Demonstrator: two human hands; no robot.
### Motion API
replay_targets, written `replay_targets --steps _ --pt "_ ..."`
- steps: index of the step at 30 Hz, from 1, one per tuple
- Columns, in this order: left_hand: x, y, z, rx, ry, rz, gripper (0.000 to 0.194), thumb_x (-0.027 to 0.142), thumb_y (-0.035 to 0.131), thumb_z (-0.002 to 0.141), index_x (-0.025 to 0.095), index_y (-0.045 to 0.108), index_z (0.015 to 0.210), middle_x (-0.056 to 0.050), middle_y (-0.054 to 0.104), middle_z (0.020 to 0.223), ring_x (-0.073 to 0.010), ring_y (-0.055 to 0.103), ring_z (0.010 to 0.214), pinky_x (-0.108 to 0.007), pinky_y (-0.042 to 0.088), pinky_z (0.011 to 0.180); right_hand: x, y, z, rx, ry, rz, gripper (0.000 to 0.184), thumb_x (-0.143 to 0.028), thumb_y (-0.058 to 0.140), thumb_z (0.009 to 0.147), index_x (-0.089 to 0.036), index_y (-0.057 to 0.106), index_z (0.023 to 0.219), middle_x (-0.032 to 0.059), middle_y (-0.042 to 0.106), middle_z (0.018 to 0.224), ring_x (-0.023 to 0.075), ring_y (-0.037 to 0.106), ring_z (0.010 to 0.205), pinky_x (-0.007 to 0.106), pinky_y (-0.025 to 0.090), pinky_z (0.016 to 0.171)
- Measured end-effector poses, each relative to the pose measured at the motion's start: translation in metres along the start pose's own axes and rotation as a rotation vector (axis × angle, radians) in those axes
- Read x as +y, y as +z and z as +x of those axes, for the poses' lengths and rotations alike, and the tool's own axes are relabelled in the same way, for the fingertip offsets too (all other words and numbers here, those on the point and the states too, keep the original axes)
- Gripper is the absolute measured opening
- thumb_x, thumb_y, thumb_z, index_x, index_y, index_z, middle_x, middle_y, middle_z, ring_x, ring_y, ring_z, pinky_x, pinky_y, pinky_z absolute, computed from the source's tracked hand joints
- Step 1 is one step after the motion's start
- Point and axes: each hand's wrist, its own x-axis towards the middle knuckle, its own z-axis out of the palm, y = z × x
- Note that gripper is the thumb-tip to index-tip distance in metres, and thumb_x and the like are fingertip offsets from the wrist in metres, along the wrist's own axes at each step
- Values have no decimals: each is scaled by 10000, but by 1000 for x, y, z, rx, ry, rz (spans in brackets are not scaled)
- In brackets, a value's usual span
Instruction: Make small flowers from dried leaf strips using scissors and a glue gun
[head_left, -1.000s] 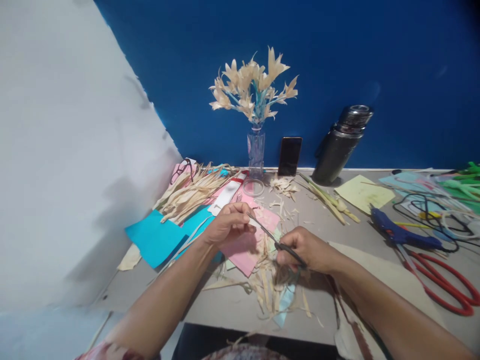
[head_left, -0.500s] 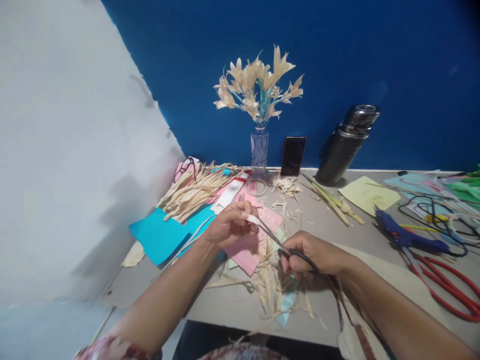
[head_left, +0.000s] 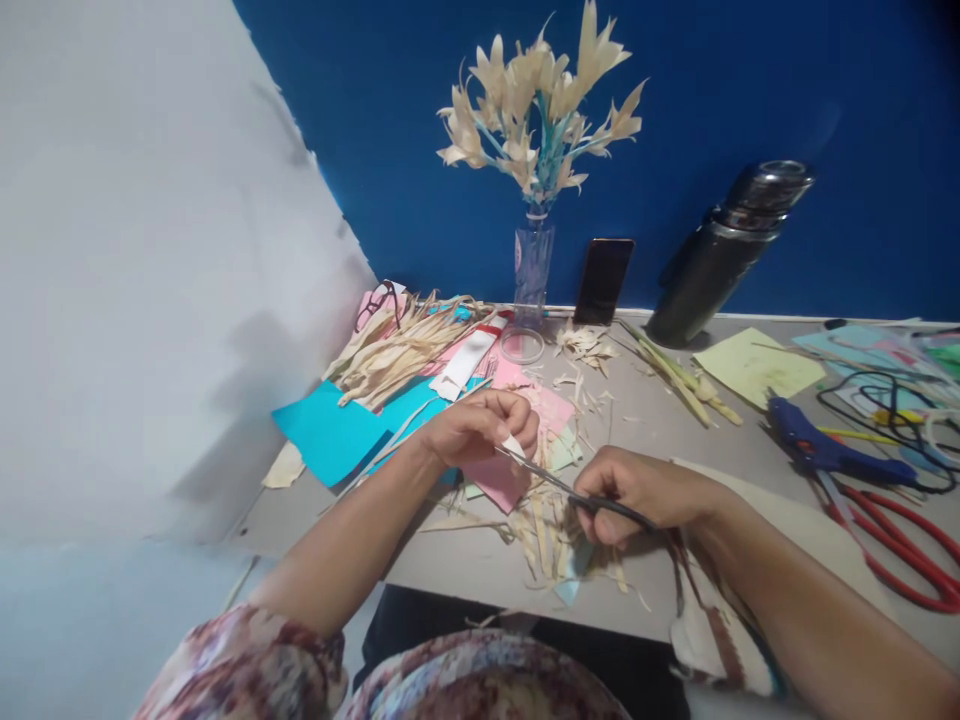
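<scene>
Working past the table's near edge, our left grip pinches a pale strip, our right grip part-hidden scissors.

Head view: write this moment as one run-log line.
Left hand: pinches pale strip | Right hand: holds black-handled scissors, blades at strip | Nearby: pink paper

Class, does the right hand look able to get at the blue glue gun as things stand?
Probably not straight away: the right hand is occupied by the black-handled scissors. Once free, it likely could, since nothing tall stands between it and the blue glue gun.
</scene>
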Motion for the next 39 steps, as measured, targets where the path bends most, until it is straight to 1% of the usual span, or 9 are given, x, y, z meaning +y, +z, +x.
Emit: replay_targets --steps 4,8,16,22,29,32,34,36,39 --pt "0 -1 0 -8 8 7 214 248 719 669 169 534 597 -26 504 620 -185 553 593 -332 476 592 -1 -1 0 5 -14 -2 454 -546 815 676 -111 687 707 -6 609 566 95 518 500 192 407 496" --pt "0 -1 0 -12 9 1 192 234 703 686 167 538 614 -25 509 637 -189 569 599 -343 493 597 -3 -1 1 16 -26 -7 508 -601 811 657 -112 681 692 -1 613 560 90 505 500 191 395 499" --pt "1 0 0 16 9 10 193 232 710 679 165 542 610 -19 511 632 -173 562 582 -333 493 597 -4 0 0 41 16 54 461 -550 843 636 -118 685 663 -15 599 528 84 495 480 187 377 481" --pt "2 2 -1 21 21 25 207 247 723 666 171 543 597 -27 513 620 -174 551 581 -319 479 567 -5 2 1 59 22 60 417 -506 847 654 -127 677 623 -31 575 491 71 467 457 182 356 470" --pt "4 2 -3 16 3 0 222 255 737 648 166 543 590 -26 516 618 -180 564 566 -328 503 549 -5 3 1 98 12 44 434 -518 850 651 -123 676 605 -34 554 469 62 425 436 184 311 443" --pt "4 2 -4 10 21 -5 204 241 729 665 162 550 606 -35 531 641 -184 574 584 -340 513 571 -4 3 1 128 9 44 449 -530 839 659 -121 665 597 -33 545 462 62 414 428 188 305 439" --pt "5 1 -4 10 39 -5 198 237 722 679 160 551 617 -35 530 642 -184 574 585 -340 506 576 -3 4 1 123 7 52 456 -538 831 664 -124 655 589 -32 547 468 63 416 430 190 314 443" --pt "5 2 -3 29 58 -7 203 232 722 684 156 546 618 -28 526 631 -178 575 578 -324 489 576 -2 4 2 97 15 30 449 -536 834 658 -123 667 604 -27 563 490 70 440 450 189 329 457" --pt "4 1 -2 107 100 -13 194 219 726 695 148 553 646 -23 555 644 -167 596 585 -295 473 587 -2 3 3 74 -5 -24 447 -545 836 646 -118 709 675 -12 603 554 94 506 518 189 354 490"
